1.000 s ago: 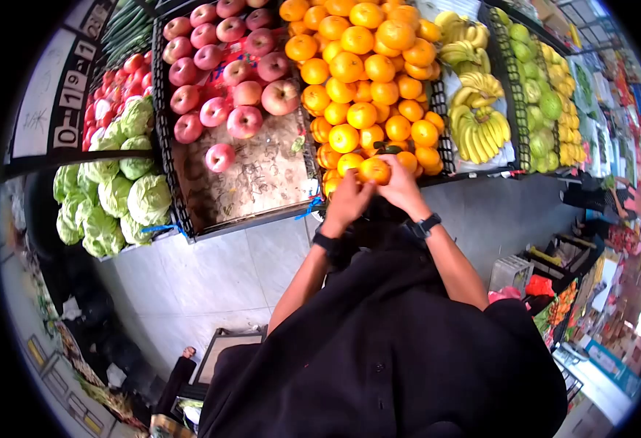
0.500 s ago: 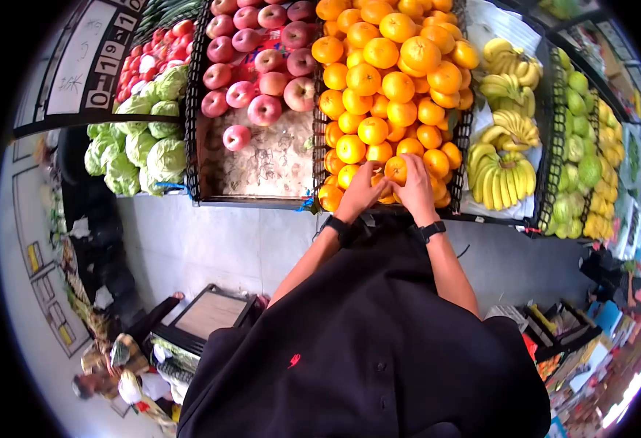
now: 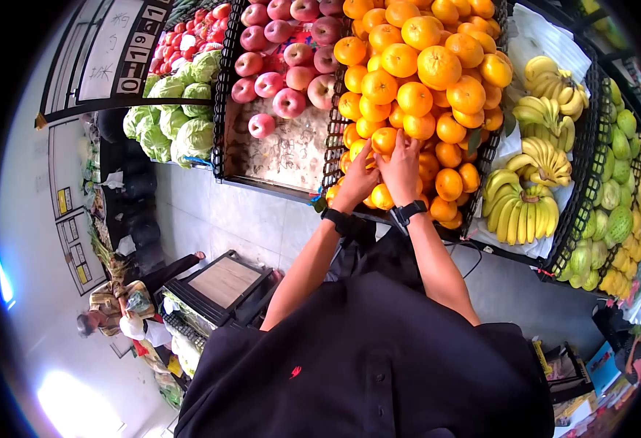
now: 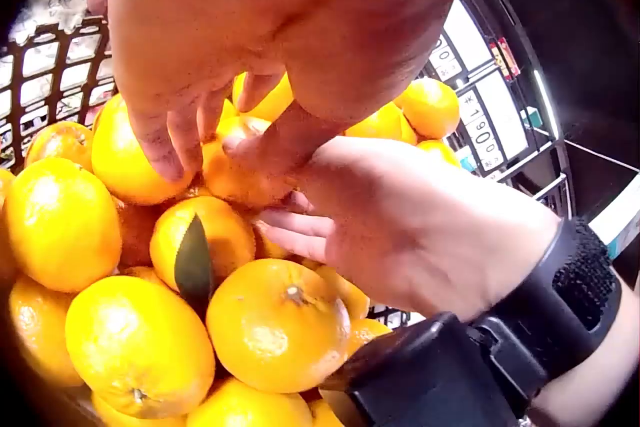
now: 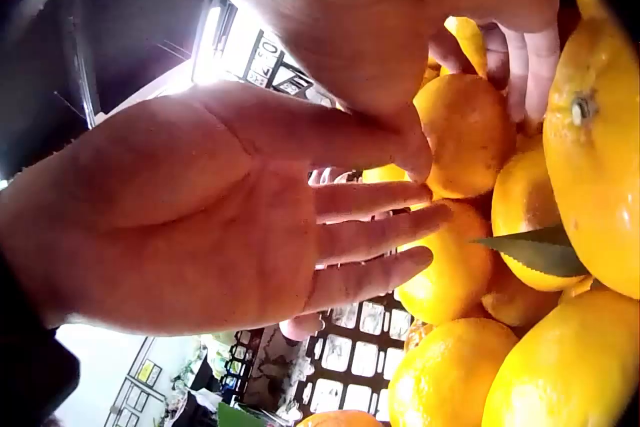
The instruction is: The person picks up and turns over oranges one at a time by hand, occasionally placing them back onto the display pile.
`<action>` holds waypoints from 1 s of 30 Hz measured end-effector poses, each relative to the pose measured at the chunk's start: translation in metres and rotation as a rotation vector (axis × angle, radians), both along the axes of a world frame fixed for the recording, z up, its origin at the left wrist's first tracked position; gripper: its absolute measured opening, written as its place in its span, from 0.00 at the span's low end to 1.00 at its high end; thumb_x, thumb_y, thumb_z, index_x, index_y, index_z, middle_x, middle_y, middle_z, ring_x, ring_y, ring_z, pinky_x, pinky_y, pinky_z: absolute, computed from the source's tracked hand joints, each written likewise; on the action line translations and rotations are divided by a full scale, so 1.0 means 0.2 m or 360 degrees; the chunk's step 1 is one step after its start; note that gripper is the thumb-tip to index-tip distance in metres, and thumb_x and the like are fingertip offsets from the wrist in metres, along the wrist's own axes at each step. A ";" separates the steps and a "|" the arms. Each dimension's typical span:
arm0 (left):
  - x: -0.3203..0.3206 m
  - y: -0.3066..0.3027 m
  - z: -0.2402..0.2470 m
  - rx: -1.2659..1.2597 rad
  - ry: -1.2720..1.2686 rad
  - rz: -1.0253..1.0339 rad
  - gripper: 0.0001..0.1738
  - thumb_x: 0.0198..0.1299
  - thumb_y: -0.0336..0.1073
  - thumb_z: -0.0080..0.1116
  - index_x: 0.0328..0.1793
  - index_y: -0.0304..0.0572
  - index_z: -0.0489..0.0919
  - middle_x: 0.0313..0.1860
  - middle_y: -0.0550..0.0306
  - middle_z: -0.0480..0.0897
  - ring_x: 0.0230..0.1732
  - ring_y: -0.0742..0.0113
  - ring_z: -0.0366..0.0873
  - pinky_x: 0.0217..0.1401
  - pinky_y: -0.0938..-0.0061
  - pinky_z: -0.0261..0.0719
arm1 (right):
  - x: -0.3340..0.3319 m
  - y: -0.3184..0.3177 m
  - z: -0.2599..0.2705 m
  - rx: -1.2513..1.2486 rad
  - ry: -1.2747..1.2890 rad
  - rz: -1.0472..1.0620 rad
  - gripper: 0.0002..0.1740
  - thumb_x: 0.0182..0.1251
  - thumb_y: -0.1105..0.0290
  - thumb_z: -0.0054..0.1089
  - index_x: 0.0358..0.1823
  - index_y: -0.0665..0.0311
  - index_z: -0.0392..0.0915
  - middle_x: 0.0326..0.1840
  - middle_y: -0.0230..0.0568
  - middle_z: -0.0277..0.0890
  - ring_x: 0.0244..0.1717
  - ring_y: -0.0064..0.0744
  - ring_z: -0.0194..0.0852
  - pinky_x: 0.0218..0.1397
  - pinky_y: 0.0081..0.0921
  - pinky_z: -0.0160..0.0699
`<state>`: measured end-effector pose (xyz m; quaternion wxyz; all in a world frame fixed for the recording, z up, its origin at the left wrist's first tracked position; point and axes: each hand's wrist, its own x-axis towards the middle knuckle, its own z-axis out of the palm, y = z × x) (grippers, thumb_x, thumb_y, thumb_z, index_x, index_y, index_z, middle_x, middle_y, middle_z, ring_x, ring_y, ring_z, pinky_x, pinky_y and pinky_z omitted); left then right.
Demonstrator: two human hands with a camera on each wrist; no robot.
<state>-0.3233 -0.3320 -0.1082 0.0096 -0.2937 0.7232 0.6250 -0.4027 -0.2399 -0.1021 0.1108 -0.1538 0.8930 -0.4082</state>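
Both hands meet at an orange [image 3: 384,141] on the lower slope of a heaped pile of oranges [image 3: 413,98]. The right hand [image 3: 399,174] grips this orange from its right side, with fingers bent behind it in the right wrist view. On the other side, my left hand [image 3: 359,182] touches the same fruit at its thumb; its fingers look straight in the right wrist view [image 5: 230,212]. A green leaf [image 4: 194,257] stands between nearby oranges in the left wrist view. Black straps circle both wrists. The hands overlap and partly hide the orange.
Red apples [image 3: 289,103] lie in the crate on the left, beyond a black mesh divider [image 3: 335,124]. Bananas [image 3: 521,212] sit on the right, with green fruit [image 3: 620,223] past them. Cabbages [image 3: 194,136] are at far left. A framed board [image 3: 225,282] stands behind on the floor.
Both hands have moved up the pile from its front edge, bringing the orange with them. The head view has turned, so the stall appears tilted and shifted to the right.
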 end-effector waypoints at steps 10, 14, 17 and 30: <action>0.16 -0.06 -0.14 0.0688 0.0385 -0.0078 0.50 0.64 0.23 0.66 0.86 0.41 0.48 0.80 0.45 0.62 0.74 0.54 0.67 0.71 0.63 0.77 | 0.03 0.00 0.05 0.0084 -0.0111 -0.0122 0.33 0.55 0.56 0.78 0.57 0.65 0.73 0.58 0.56 0.77 0.60 0.56 0.76 0.62 0.43 0.77; 0.35 -0.14 -0.08 0.0783 0.0336 0.0071 0.48 0.64 0.25 0.67 0.85 0.39 0.51 0.80 0.44 0.62 0.78 0.53 0.64 0.77 0.63 0.69 | 0.20 -0.08 0.09 -0.0043 0.0118 -0.0009 0.33 0.54 0.60 0.78 0.59 0.63 0.74 0.56 0.55 0.76 0.60 0.57 0.75 0.63 0.44 0.77; 0.44 -0.29 -0.01 0.0572 0.0234 0.0017 0.47 0.65 0.29 0.67 0.85 0.34 0.51 0.77 0.42 0.67 0.75 0.54 0.68 0.73 0.65 0.72 | 0.30 -0.21 0.06 -0.0088 -0.0014 0.0086 0.32 0.52 0.61 0.80 0.57 0.63 0.75 0.55 0.54 0.76 0.60 0.55 0.75 0.64 0.43 0.75; 0.46 -0.50 0.01 -0.0028 0.0027 -0.0447 0.34 0.71 0.47 0.59 0.72 0.25 0.71 0.58 0.31 0.84 0.59 0.50 0.84 0.60 0.66 0.81 | 0.57 -0.34 -0.10 0.0219 0.0322 0.0170 0.22 0.62 0.75 0.60 0.58 0.65 0.70 0.55 0.62 0.70 0.56 0.68 0.74 0.56 0.51 0.78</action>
